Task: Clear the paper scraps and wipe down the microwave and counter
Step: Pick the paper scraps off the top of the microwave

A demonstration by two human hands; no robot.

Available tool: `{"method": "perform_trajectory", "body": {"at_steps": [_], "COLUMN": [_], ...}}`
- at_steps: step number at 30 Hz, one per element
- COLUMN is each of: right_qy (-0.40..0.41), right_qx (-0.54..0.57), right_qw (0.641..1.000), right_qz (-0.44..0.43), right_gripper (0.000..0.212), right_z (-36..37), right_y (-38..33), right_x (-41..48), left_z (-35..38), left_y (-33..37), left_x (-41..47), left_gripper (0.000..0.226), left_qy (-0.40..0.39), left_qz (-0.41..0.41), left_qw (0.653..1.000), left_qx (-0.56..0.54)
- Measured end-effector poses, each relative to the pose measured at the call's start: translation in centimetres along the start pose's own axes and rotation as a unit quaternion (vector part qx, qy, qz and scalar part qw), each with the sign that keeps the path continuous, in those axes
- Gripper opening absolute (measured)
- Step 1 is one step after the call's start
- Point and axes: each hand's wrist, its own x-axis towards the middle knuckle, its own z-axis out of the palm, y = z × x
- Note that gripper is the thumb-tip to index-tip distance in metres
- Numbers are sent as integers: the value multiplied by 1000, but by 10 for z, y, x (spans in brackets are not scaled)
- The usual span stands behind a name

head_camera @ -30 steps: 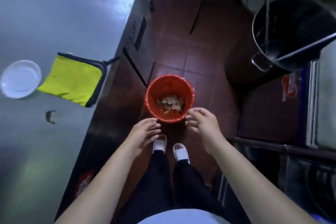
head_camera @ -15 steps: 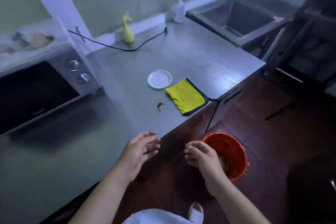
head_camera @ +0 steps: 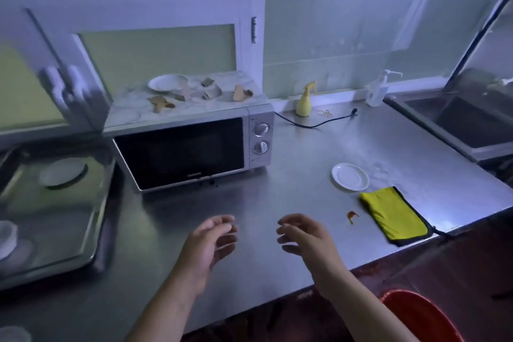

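Paper scraps [head_camera: 162,103] lie atop microwave [head_camera: 183,153], beyond my two hands. Left hand [head_camera: 206,244], right hand [head_camera: 302,241]: fingers loosely curled, holding nothing, hovering above counter [head_camera: 305,197] front edge, free, I judge, for gathering. Red bucket [head_camera: 422,316] on floor at my right, handy for dumping. Yellow cloth [head_camera: 392,215] flat by counter edge, near brown smear [head_camera: 352,216], ready for wiping. White saucer [head_camera: 350,176] just behind cloth.

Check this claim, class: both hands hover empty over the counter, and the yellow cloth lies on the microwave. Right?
No. The head view shows the yellow cloth on the counter by its front edge, not on the microwave. The left hand and right hand hover empty over the counter.
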Motion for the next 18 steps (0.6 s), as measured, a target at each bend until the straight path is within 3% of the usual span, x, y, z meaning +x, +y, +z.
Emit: {"method": "perform_trajectory", "body": {"at_steps": [10, 18], "right_qy": [-44, -57], "right_qx": [-76, -210], "right_qw": [991, 961], "right_qz": [-98, -172], "right_gripper": [9, 22], "right_z": [67, 85], "right_y": [-79, -149], "right_x": [87, 234], "left_z": [-76, -73], "left_y": [94, 126], "left_x": [46, 84], "left_gripper": [18, 18], "left_qy": [76, 142], "left_qz": [113, 121], "left_qw": [991, 982], "left_qx": [-10, 17]}}
